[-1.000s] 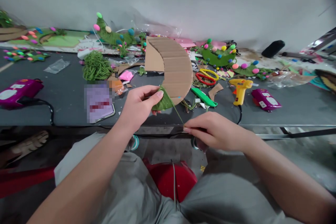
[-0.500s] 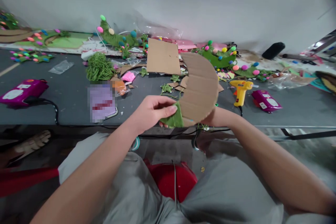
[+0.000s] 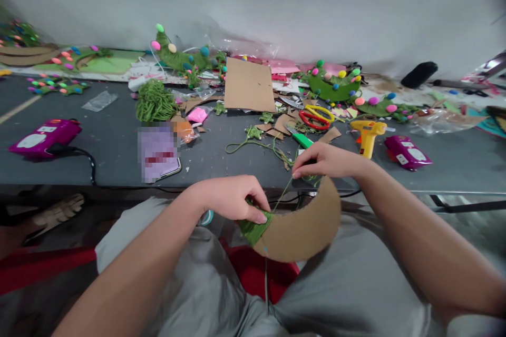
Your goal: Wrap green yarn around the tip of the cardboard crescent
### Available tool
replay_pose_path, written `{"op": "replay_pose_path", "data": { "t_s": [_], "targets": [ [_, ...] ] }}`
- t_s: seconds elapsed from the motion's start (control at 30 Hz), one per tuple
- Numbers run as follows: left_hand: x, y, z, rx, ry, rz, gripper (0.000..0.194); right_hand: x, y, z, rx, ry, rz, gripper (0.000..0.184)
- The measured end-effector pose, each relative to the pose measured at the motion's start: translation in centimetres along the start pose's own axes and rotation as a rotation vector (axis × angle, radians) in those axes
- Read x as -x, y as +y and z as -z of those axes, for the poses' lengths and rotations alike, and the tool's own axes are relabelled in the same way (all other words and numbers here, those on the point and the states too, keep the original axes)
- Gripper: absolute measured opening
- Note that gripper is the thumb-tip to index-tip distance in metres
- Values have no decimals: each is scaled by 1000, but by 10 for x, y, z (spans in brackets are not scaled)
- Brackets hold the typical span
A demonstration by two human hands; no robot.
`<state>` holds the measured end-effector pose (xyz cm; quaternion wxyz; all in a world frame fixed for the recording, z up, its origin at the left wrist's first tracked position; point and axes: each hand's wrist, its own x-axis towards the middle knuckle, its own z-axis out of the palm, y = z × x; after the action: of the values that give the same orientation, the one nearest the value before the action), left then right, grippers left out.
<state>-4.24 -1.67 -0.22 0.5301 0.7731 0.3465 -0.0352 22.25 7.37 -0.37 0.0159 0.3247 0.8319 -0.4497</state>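
Observation:
A crescent of brown cardboard (image 3: 304, 231) hangs over my lap, in front of the table edge. Green yarn (image 3: 255, 229) is wound round its left end, and my left hand (image 3: 241, 200) is closed on that wrapped part, thumb on top. From there a single strand of green yarn (image 3: 283, 193) runs up to my right hand (image 3: 322, 160), which pinches it above the crescent's right tip. More loose yarn trails across the table beside the right hand.
On the grey table (image 3: 213, 160) lie a purple phone (image 3: 158, 155), a green yarn bundle (image 3: 156, 101), red and yellow scissors (image 3: 316, 117), a green cutter (image 3: 302, 140), a yellow glue gun (image 3: 367, 134) and two purple power sockets (image 3: 407, 151). A cardboard sheet (image 3: 249, 84) and pom-pom crescents stand behind.
The cardboard crescent has come down toward my lap and tilted, its curve now facing down. My right hand has come from behind it to above it, drawing the yarn strand taut.

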Motion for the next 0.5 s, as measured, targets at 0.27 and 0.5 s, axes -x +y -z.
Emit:
{"op": "replay_pose_path", "data": {
  "t_s": [0.27,0.5],
  "targets": [
    [6,-3,5,-20,159,57,26,20,-8,13,112,220,-23,40],
    [19,-4,16,51,480,147,32,56,-46,-4,116,435,-6,30]
  ]
}}
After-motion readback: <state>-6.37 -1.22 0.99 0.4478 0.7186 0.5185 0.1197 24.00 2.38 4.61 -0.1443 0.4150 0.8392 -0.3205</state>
